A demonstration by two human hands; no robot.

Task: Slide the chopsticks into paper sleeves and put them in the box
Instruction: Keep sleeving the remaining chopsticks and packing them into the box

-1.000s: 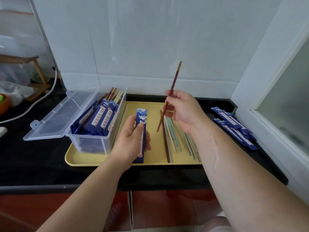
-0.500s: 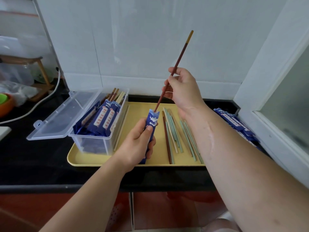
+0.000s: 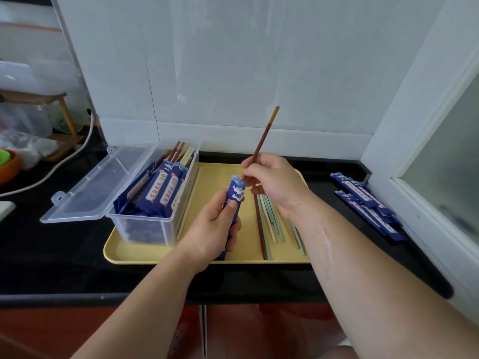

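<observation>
Our right grip (image 3: 269, 182) pinches the red-brown chopstick (image 3: 264, 133) between thumb and fingertips. Our left grip (image 3: 215, 224) is wrapped round the blue paper sleeve (image 3: 235, 193), thumb pressed on its front. Since half a second ago the right grip has dropped to just above the sleeve's mouth and less stick stands above it. We judge the tip is now inside and the slide under way. The chopstick is slim and straight with a paler top end, tilted away to the right. The sleeve is held over the yellow tray (image 3: 114, 255), between the clear box (image 3: 145, 229) of sleeved pairs and the loose chopsticks (image 3: 269, 224). Spare sleeves (image 3: 363, 198) lie on the bench (image 3: 64, 255).
</observation>
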